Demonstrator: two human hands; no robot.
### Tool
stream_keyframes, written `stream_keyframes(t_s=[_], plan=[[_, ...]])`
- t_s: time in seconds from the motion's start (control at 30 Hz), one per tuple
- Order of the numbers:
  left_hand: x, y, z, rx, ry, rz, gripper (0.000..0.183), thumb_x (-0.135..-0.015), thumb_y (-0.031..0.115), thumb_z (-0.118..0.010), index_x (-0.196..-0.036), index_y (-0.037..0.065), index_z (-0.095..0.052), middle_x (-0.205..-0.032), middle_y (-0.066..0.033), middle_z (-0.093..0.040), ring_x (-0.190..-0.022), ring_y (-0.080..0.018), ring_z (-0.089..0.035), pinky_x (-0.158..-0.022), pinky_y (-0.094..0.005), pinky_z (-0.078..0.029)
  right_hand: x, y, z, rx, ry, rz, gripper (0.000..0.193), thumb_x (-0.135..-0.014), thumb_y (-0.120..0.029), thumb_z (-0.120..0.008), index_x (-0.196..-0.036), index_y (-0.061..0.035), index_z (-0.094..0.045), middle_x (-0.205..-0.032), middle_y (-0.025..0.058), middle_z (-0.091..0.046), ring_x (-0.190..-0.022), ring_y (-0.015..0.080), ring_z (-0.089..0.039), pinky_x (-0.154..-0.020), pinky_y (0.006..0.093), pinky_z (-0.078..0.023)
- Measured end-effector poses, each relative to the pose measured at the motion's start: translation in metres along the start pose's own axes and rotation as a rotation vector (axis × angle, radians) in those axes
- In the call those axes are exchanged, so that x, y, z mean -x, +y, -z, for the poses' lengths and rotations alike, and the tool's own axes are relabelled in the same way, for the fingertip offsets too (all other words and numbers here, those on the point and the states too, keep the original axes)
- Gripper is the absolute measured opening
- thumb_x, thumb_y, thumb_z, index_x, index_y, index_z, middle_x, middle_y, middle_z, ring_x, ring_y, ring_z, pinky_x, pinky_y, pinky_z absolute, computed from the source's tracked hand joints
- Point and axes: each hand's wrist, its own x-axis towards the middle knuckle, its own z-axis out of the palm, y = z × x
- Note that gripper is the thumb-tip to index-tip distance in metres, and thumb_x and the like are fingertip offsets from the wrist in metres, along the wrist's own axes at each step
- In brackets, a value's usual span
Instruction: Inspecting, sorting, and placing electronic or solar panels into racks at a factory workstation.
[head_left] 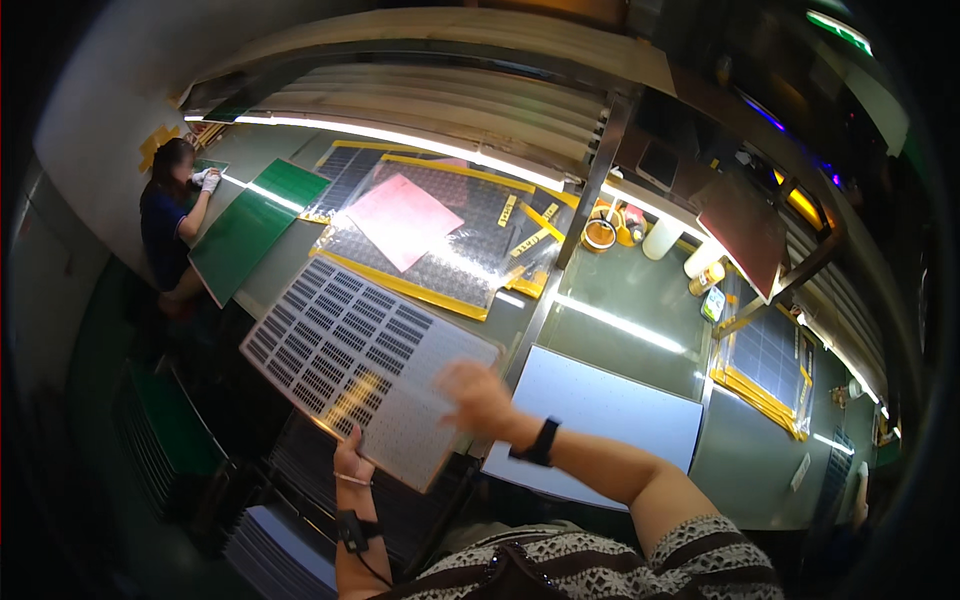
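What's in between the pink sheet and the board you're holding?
In the head view, a strip of dark sheet and its yellow tape show between the pink sheet and the board.

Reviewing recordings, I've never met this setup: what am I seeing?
No machine: just the camera wearer's two bare hands. The fisheye camera, on the head, looks down, so edges bend. The left hand holds a patterned panel by its near edge; the right hand, blurred, is at its right edge, contact unclear. On the bench lie a pale blue panel and, farther back, a pink sheet on a yellow-edged dark mat. Far left, a co-worker is beside a green panel.
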Motion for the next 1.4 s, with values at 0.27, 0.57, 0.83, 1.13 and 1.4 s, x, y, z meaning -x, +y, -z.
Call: stream_keyframes(t_s=[0.27,0.57,0.83,1.13,1.4], plan=[[-0.021,-0.025,0.031,0.010,0.052,0.119,0.031,-0.089,0.011,-0.041,-0.119,0.000,-0.041,-0.117,-0.0156,-0.049,-0.110,-0.0314,-0.045,-0.096,-0.0466,-0.035,0.029,-0.077,-0.076,0.123,-0.225,0.343,0.064,-0.064,-0.038,-0.069,-0.114,-0.0048,-0.047,-0.126,0.0155,-0.040,-0.118,0.0343,-0.034,-0.101,0.0426,-0.027],[-0.029,-0.009,0.031,-0.091,0.215,0.156,0.026,-0.087,0.007,-0.045,-0.112,0.000,-0.047,-0.111,-0.0140,-0.053,-0.103,-0.0294,-0.050,-0.091,-0.0460,-0.039,0.030,-0.056,-0.060,-0.261,-0.319,0.404,0.049,-0.061,-0.024,-0.072,-0.098,-0.0016,-0.049,-0.123,0.0169,-0.040,-0.119,0.0326,-0.036,-0.091,0.0327,-0.041],[-0.027,0.002,0.017,-0.049,0.245,0.165,0.027,-0.087,0.003,-0.042,-0.114,-0.001,-0.045,-0.111,-0.0158,-0.052,-0.102,-0.0305,-0.050,-0.091,-0.0476,-0.039,0.021,-0.052,-0.071,-0.157,-0.277,0.602,0.035,-0.067,-0.023,-0.067,-0.088,-0.0019,-0.048,-0.118,0.0156,-0.043,-0.112,0.0288,-0.044,-0.077,0.0304,-0.050],[-0.024,-0.005,0.012,-0.064,0.309,0.216,0.026,-0.089,0.007,-0.041,-0.114,-0.002,-0.043,-0.109,-0.0181,-0.051,-0.103,-0.0317,-0.050,-0.090,-0.0489,-0.040,0.032,-0.062,-0.062,-0.204,-0.251,0.480,0.039,-0.067,-0.029,-0.067,-0.089,-0.0017,-0.048,-0.120,0.0142,-0.046,-0.111,0.0260,-0.048,-0.078,0.0335,-0.049],[-0.028,-0.002,0.011,-0.040,0.345,0.226,0.025,-0.089,0.007,-0.042,-0.113,-0.001,-0.044,-0.109,-0.0166,-0.051,-0.103,-0.0310,-0.050,-0.091,-0.0489,-0.040,0.031,-0.064,-0.060,-0.320,-0.323,0.413,0.033,-0.071,-0.026,-0.065,-0.087,-0.0042,-0.046,-0.125,0.0112,-0.046,-0.113,0.0254,-0.046,-0.078,0.0341,-0.050]])
